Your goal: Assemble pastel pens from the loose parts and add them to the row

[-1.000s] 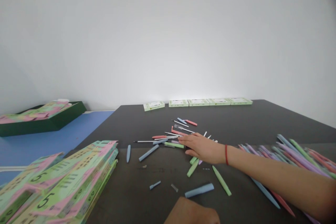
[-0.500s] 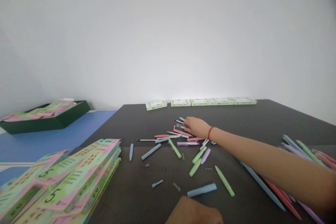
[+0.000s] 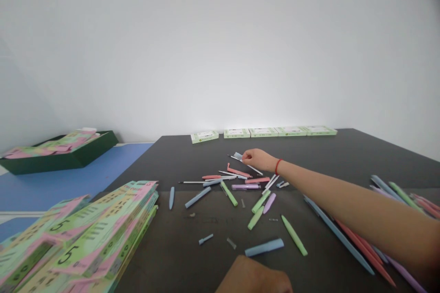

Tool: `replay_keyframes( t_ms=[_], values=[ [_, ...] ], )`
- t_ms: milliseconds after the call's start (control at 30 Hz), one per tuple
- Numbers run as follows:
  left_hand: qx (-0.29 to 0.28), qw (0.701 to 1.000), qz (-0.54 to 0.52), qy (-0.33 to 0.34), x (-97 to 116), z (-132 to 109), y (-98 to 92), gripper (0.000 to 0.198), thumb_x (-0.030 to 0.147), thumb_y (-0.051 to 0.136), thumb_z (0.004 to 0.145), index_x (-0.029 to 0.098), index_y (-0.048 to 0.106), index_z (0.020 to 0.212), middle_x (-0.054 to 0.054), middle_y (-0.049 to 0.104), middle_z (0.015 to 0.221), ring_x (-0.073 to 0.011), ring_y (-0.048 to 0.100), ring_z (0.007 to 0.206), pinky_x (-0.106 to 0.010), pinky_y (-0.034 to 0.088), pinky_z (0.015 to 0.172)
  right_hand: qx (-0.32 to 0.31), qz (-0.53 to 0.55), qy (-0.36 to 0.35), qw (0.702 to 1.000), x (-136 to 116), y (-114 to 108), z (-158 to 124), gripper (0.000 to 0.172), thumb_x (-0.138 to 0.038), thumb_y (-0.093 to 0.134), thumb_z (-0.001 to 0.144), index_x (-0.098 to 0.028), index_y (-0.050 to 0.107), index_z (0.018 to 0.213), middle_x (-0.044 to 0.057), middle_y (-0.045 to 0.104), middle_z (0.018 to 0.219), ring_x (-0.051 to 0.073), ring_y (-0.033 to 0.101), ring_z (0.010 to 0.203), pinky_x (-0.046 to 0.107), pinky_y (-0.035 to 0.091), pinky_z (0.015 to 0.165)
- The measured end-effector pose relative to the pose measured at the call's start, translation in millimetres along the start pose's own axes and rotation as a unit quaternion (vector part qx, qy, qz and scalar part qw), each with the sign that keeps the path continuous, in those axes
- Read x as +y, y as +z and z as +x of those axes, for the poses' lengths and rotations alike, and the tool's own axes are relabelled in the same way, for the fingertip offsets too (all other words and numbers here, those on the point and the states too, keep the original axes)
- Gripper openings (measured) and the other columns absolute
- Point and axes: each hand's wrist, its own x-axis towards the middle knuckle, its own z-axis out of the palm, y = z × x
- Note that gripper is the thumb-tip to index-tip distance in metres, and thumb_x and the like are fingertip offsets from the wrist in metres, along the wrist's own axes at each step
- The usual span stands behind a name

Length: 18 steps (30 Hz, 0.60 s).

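Note:
My right hand (image 3: 259, 159), with a red cord at the wrist, reaches to the far side of the scattered pen parts, its fingers pinched together. A pale, partly clear piece (image 3: 238, 155) shows at its fingertips; whether they hold it is unclear. Below the hand lie white refills (image 3: 270, 184), a pink pen part (image 3: 257, 180) and a purple barrel (image 3: 246, 187). At the bottom edge my left hand (image 3: 254, 278) is curled closed, its fingers mostly hidden. Just beyond it lies a blue pen barrel (image 3: 264, 247), and a green tapered part (image 3: 294, 235) is to its right.
Stacked green and pink packs (image 3: 103, 233) fill the near left. A dark green tray (image 3: 68, 159) holds more packs on a blue surface (image 3: 132, 155). Flat boxes (image 3: 263, 133) line the black table's (image 3: 192, 158) far edge. Assorted long pen pieces (image 3: 343, 236) lie under my right forearm.
My right hand has lifted slightly and shifted a little to the right, its fingers now more tightly pinched. The pale, clear piece has moved up. My left hand stays in place.

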Motion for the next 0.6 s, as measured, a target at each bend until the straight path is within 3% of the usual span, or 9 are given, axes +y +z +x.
replay_keyframes(
  t_ms=[200, 333, 600],
  values=[
    [0.041, 0.999, -0.013, 0.026, -12, 2, 11.0, 0.016, 0.034, 0.067, 0.078, 0.022, 0.069, 0.087, 0.01, 0.044, 0.051, -0.0048, 0.033, 0.041, -0.017, 0.021, 0.041, -0.031, 0.07, 0.005, 0.997, 7, 5, -8, 0.027, -0.031, 0.055, 0.091, -0.015, 0.058, 0.113, 0.007, 0.06, 0.112, 0.021, 0.061, 0.092, 0.039, 0.052, 0.078],
    [0.039, 0.999, -0.004, 0.03, -8, 2, 8.9, 0.016, 0.035, 0.067, 0.078, 0.022, 0.069, 0.086, 0.01, 0.04, 0.049, -0.0047, 0.032, 0.04, -0.017, 0.021, 0.042, -0.055, 0.097, -0.002, 0.994, 5, 9, -8, 0.027, -0.031, 0.055, 0.091, -0.015, 0.057, 0.113, 0.007, 0.061, 0.11, 0.02, 0.062, 0.091, 0.038, 0.053, 0.076],
    [0.023, 1.0, 0.017, 0.0, 2, 6, 3.7, 0.016, 0.018, 0.071, 0.072, 0.022, 0.071, 0.088, 0.011, 0.035, 0.043, -0.0067, 0.033, 0.041, -0.019, 0.022, 0.044, -0.058, 0.069, -0.027, 0.996, -8, 6, -11, 0.026, -0.031, 0.055, 0.091, -0.014, 0.059, 0.11, 0.006, 0.062, 0.108, 0.02, 0.062, 0.09, 0.038, 0.053, 0.076]
  ],
)
